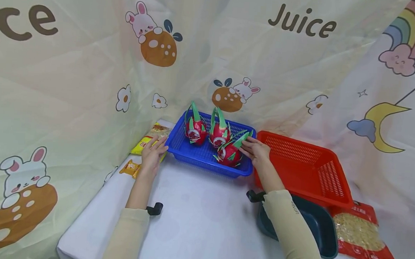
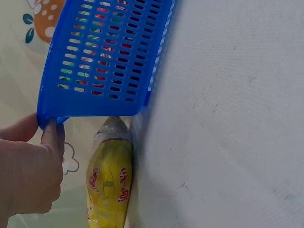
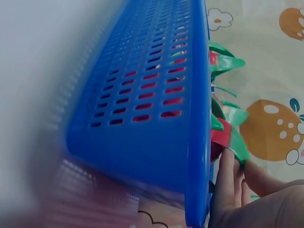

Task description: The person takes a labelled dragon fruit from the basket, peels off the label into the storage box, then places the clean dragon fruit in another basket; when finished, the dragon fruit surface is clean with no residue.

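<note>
A blue plastic basket (image 1: 195,157) stands near the back of the table with three red dragon fruits inside. Two of them, one at the left (image 1: 194,136) and one in the middle (image 1: 218,140), stand with green leaves up. My left hand (image 1: 151,157) pinches the basket's left rim between thumb and fingers, as the left wrist view shows. At the basket's right end, my right hand (image 1: 257,151) reaches over the rim and pinches the rightmost dragon fruit (image 1: 229,154) by its leafy end. In the right wrist view, the basket's wall (image 3: 133,137) hides most of the fruit.
A red basket (image 1: 294,166) adjoins on the right, with a dark green tub (image 1: 317,223) before it, partly under the right sleeve. A red bag of pale grains (image 1: 360,230) lies far right. Yellow packets (image 1: 144,143) and a small orange packet (image 1: 131,167) lie by the left hand.
</note>
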`<state>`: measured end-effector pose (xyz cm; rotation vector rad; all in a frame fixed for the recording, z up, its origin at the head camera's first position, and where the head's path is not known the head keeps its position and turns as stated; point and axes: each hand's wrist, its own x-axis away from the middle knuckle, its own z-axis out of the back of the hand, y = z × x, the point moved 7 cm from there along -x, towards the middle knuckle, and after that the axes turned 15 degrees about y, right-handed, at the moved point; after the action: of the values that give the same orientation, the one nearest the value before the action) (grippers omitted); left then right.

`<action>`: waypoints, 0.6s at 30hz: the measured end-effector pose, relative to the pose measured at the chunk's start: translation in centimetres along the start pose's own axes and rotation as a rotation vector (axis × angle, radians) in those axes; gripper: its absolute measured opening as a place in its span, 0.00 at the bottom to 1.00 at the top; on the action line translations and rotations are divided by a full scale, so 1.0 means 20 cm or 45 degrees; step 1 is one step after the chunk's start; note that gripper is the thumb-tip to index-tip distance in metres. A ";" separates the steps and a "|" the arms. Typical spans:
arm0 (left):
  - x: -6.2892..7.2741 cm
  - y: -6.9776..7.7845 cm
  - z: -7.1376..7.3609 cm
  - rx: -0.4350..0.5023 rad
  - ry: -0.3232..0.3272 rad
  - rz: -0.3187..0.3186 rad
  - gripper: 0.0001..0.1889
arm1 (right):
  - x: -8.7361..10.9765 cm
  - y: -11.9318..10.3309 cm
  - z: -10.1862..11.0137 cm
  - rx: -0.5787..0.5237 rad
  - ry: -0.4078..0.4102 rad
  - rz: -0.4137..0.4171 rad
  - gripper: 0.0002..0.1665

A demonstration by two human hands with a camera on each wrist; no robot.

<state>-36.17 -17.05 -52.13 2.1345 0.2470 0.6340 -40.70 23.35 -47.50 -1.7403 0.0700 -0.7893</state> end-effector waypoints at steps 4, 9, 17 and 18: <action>-0.01 -0.01 0.00 0.015 -0.006 0.010 0.41 | 0.00 0.01 -0.01 -0.042 0.000 -0.027 0.28; -0.02 -0.03 0.00 0.040 -0.026 0.003 0.41 | 0.01 0.00 -0.01 -0.055 -0.007 -0.039 0.28; -0.04 -0.05 0.01 0.011 -0.041 -0.070 0.38 | 0.13 -0.11 -0.02 -0.109 -0.099 -0.032 0.28; -0.04 -0.05 0.01 0.014 -0.044 -0.064 0.38 | 0.15 -0.12 -0.01 -0.119 -0.114 -0.031 0.29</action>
<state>-36.74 -16.91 -53.30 2.1410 0.2848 0.5673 -39.42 22.66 -43.93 -1.8660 0.0256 -0.7351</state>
